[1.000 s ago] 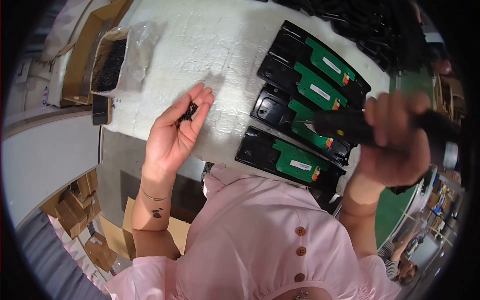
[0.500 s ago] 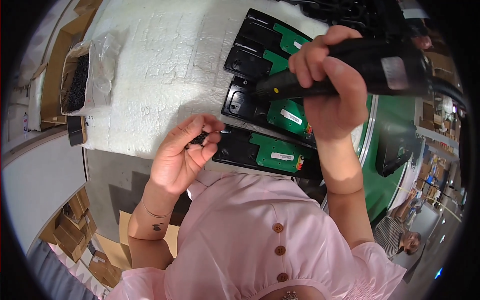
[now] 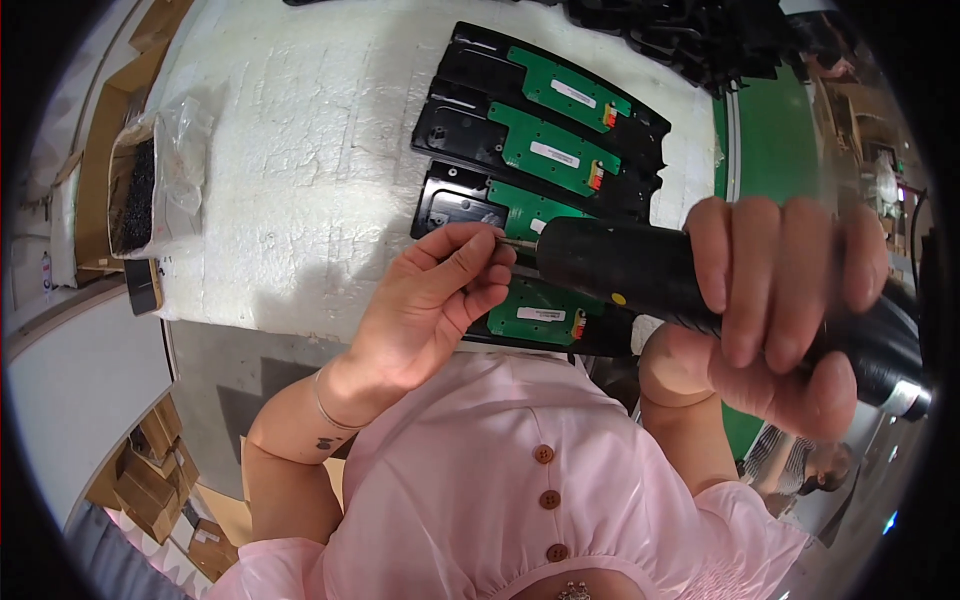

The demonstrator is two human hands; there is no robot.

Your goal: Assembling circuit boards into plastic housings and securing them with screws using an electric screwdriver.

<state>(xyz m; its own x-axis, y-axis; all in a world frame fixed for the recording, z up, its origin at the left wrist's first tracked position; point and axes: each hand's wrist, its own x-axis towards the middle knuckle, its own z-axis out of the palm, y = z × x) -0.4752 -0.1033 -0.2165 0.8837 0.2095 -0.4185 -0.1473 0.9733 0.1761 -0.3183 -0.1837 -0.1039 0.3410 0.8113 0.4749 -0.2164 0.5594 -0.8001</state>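
1 black driver [image 3: 625, 265] is gripped by the right hand [image 3: 765, 300]; fingers of the left hand [image 3: 425, 300], pinched at its bit [image 3: 518, 243], contents unclear, could be jabbed if alignment slips.

Indoor workroom around a white-covered work table [image 3: 290, 160], with grey and green flooring and cardboard boxes at the side.

The table's wrinkled covering shines in bright light, with soft shadows across its near part. Grey floor [image 3: 215, 375] shows below its left edge; green floor [image 3: 770, 130] runs along the right. At left, a broad pale flat surface [image 3: 90, 390] curves with the lens, with brown cardboard boxes [image 3: 150, 490] and dark grey draped fabric [image 3: 105, 555] beneath. The far right is cluttered and too blurred to make out.
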